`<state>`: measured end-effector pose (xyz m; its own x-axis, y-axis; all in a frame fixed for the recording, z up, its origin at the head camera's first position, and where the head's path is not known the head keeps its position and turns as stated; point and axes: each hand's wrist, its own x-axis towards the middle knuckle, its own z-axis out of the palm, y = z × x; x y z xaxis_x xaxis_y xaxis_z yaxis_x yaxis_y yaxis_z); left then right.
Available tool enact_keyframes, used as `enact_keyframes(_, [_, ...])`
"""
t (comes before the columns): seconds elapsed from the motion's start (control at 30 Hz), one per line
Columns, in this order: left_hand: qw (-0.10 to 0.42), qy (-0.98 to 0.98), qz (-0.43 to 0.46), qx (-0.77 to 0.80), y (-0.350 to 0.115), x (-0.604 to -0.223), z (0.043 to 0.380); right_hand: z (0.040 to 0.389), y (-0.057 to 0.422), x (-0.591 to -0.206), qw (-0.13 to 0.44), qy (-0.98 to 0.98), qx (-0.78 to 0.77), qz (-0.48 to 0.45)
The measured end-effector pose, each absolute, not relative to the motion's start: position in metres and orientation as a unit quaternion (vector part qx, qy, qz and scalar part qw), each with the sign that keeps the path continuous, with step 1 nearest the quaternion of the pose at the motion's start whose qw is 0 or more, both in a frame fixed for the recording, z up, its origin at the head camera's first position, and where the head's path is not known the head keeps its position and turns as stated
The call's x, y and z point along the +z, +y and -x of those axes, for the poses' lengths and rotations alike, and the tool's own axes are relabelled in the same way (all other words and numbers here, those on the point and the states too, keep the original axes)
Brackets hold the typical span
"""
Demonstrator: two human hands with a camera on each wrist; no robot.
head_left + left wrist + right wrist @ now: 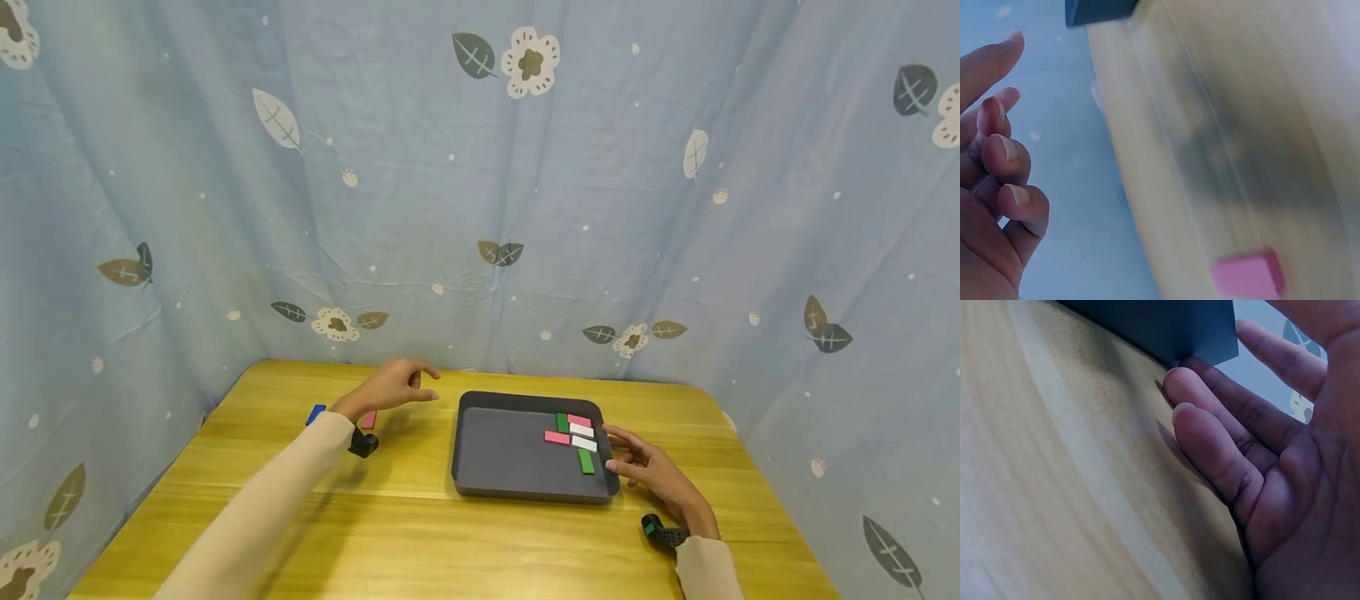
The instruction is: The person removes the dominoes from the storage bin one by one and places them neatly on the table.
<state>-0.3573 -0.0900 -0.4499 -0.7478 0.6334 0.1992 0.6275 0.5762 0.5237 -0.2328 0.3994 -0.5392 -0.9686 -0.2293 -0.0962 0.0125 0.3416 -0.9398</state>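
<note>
At three o'clock, my relaxed right hand [658, 475] probably steadies the tray [498, 454]. My left hand [392, 388] hovers empty at ten o'clock.

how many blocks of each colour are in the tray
Green blocks: 2
Pink blocks: 2
White blocks: 2
Total in the tray: 6
</note>
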Motion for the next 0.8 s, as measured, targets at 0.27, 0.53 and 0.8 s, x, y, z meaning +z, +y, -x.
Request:
enact_keyframes(0.27, [0.001,0.871,-0.395,0.291,-0.051,-0.44,0.357,0.232,0.398,-0.54,0.105,0.811,-0.571,0.067])
enact_keyframes(0.53, [0.012,0.865,-0.42,0.276,-0.013,-0.433,0.357,0.233,0.399,-0.541,0.106,0.812,-0.571,0.062])
enact_keyframes(0.8, [0.017,0.856,-0.444,0.266,0.02,-0.43,0.355,0.234,0.399,-0.542,0.103,0.81,-0.573,0.064])
